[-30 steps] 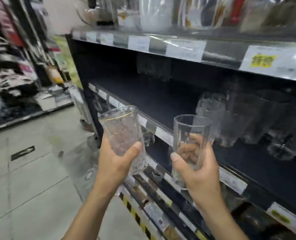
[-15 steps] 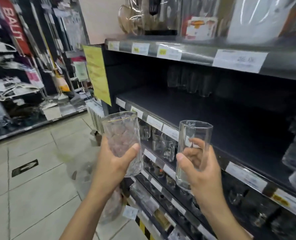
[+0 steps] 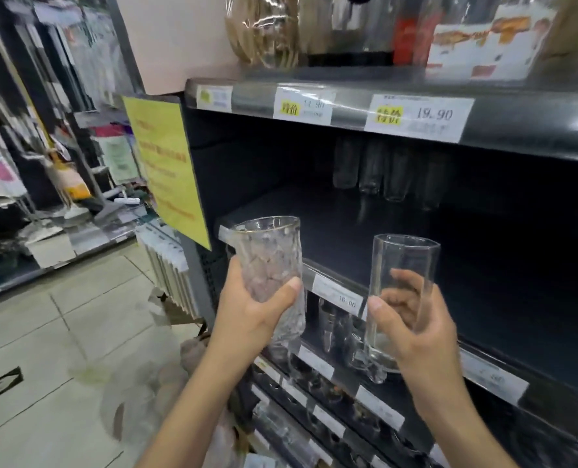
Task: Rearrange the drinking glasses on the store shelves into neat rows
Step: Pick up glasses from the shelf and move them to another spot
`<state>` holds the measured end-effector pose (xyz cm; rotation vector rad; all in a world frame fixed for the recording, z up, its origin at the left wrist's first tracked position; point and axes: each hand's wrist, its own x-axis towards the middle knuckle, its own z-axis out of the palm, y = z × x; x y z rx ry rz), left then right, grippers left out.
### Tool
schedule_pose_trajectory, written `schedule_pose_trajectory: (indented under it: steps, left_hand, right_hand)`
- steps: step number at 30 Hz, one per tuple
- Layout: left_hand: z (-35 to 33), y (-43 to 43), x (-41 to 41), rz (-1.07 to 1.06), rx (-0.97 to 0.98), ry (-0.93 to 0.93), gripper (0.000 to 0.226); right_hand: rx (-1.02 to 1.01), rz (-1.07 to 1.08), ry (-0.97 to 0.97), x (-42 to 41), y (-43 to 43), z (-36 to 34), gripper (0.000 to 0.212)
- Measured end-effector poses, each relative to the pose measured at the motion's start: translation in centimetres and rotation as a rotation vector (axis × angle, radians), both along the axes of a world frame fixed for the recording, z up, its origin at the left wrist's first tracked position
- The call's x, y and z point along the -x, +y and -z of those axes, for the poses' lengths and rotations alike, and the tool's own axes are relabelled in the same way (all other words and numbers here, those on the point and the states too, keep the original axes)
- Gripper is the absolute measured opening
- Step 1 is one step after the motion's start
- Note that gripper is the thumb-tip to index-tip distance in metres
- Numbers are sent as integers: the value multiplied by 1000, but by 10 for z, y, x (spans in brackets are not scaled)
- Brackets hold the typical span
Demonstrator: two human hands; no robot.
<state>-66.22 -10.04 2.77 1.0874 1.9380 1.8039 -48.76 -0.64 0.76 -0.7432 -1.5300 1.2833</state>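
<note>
Dark store shelving point(image 3: 365, 228) now shows its bare left end — the view has swung there. Left hand point(image 3: 250, 319) grips a textured gold-rimmed glass point(image 3: 269, 261), right hand point(image 3: 415, 332) a plain clear tumbler point(image 3: 404, 265) — both upright, ready for placing.

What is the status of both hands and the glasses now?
Left hand holds textured glass. Right hand holds plain glass. Both off the dark shelf; nothing blocking.

Clear textured glass point(image 3: 269, 265), crackle-patterned with a thin gold rim, in the left hand point(image 3: 250, 315). Plain colourless tumbler point(image 3: 400, 292) in the right hand point(image 3: 412, 329). Beyond both: black shelf point(image 3: 365, 231), white price tags point(image 3: 419, 118) with yellow marks, yellow sign point(image 3: 166, 163).
</note>
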Motion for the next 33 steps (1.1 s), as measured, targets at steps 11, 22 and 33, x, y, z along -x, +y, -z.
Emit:
schedule_pose_trajectory:
  steps: [11, 22, 33]
  left_hand:
    - [7, 85, 82, 190, 51, 29, 65]
    - [8, 154, 131, 426, -18, 67, 44]
    - [23, 195, 202, 547, -16, 85, 41]
  right_hand:
    - [22, 218, -20, 64, 52, -4, 54]
    - [24, 410, -76, 94, 69, -2, 41]
    - [37, 514, -194, 147, 95, -1, 35]
